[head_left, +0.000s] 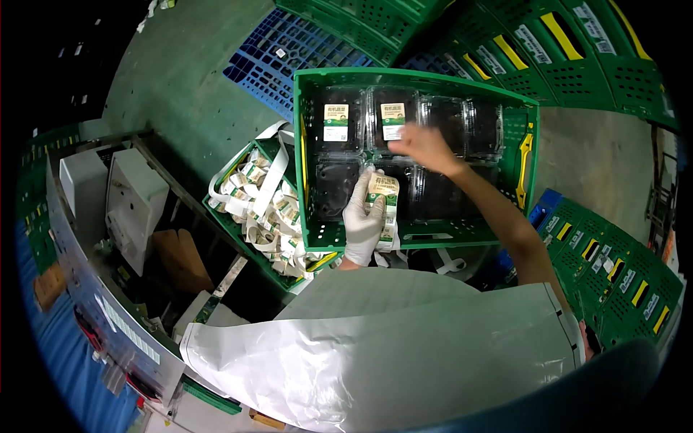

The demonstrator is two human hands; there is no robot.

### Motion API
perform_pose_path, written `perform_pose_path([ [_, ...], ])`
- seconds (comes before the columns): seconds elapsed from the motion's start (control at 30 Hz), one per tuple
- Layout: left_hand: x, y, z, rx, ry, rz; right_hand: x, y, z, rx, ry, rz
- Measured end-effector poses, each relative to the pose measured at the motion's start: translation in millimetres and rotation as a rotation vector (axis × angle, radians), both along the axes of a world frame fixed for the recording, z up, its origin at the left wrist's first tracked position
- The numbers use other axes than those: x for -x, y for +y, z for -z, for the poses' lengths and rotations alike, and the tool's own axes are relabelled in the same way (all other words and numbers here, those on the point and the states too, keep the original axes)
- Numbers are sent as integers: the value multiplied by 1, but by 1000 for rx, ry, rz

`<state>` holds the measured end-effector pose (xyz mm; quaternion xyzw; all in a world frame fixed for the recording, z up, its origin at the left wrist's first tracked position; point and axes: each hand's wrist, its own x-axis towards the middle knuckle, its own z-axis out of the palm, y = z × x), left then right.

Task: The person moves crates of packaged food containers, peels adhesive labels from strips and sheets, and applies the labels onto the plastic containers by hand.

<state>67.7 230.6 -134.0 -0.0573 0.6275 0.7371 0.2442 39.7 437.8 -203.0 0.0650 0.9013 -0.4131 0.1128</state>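
My left hand (363, 220), in a white glove, grips a strip of printed labels (385, 195) over the front of a green crate (419, 75). My bare right hand (427, 149) is at the lower right of a label (393, 120) on a clear plastic box with dark contents (370, 108). Motion blurs its fingers; they look curled, but I cannot tell what they hold. The box to its left carries a similar label (336, 123). Other boxes (442, 115) in the crate show no label, and my arm and hands partly cover some.
A second green crate (289, 278) full of crumpled label strips (263, 216) stands at the left. Behind lies a blue pallet (289, 54). Stacked green crates (563, 72) rise at the back right, with more crates (613, 270) at the right. A white sheet (404, 339) spreads before me.
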Motion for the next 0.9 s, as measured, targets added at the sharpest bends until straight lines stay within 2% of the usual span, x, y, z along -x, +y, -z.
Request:
perform_pose_path([
  [0.03, 2, 6, -3, -5, 4, 2, -9, -6, -42, 532, -417, 78],
  [0.07, 1, 11, -5, 32, -101, 36, -31, -7, -41, 809, -396, 120],
  [0.1, 0, 17, -6, 70, -207, 73, -40, -7, -69, 712, -440, 60],
  [0.13, -5, 24, 7, 92, -52, 13, -51, -5, -74, 587, -368, 71],
  [0.17, -8, 29, 10, 143, -16, -7, -60, -1, -78, 462, -297, 80],
  [0.23, -14, 30, 20, 190, -4, 23, -68, 12, -85, 526, -277, 161],
  [0.3, -17, 32, 23, 57, -130, 52, -66, 28, -94, 602, -442, 266],
  [0.37, -23, 42, 14, -202, -288, 17, -73, 35, -86, 606, -371, 218],
  [0.4, -26, 40, 20, -174, -252, 152, -77, 35, -78, 703, -399, 197],
  [0.43, -30, 44, 22, -175, -223, 175, -82, 34, -68, 801, -419, 173],
  [0.47, -31, 49, 20, -206, -161, 187, -84, 31, -64, 727, -353, 68],
  [0.5, -33, 53, 15, -234, -100, 198, -87, 32, -63, 731, -355, 69],
  [0.57, -40, 58, 17, -173, -23, 196, -92, 32, -70, 566, -465, 110],
  [0.6, -43, 59, 22, -44, -26, 189, -96, 30, -74, 479, -297, 106],
  [0.63, -45, 59, 24, 83, -28, 180, -98, 31, -74, 481, -296, 107],
  [0.7, -46, 61, 18, 136, -55, 147, -101, 35, -77, 504, -245, 116],
  [0.73, -45, 58, 16, 213, -92, 201, -100, 37, -79, 609, -349, 232],
  [0.77, -46, 57, 15, 289, -130, 256, -96, 41, -83, 609, -349, 232],
  [0.83, -50, 60, 12, 195, -163, 206, -86, 52, -85, 575, -449, 202],
  [0.9, -54, 61, 11, 11, -232, 102, -93, 51, -72, 681, -371, 160],
])
